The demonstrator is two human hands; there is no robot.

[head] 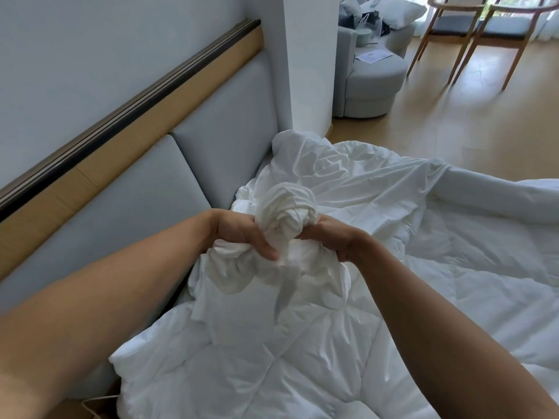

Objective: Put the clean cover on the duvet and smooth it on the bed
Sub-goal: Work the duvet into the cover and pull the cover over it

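cover (pixel 286 211) white, bunched, gripped by both hands

Brightness: bright, even daylight.
Source: window (pixel 514 16) at top right, blown out.
Shadows: soft grey in the duvet (pixel 272 373) folds.
Glare: bunched cover (pixel 286 213) nearly washes out.
Distortion: wide-angle bend; headboard rail (pixel 121 116) bows.
Focus: slightly soft overall, lower edges smeared.

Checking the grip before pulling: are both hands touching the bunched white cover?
Touching. The head view shows the left hand and right hand gripping the bunched white cover from either side, fabric squeezed between them.
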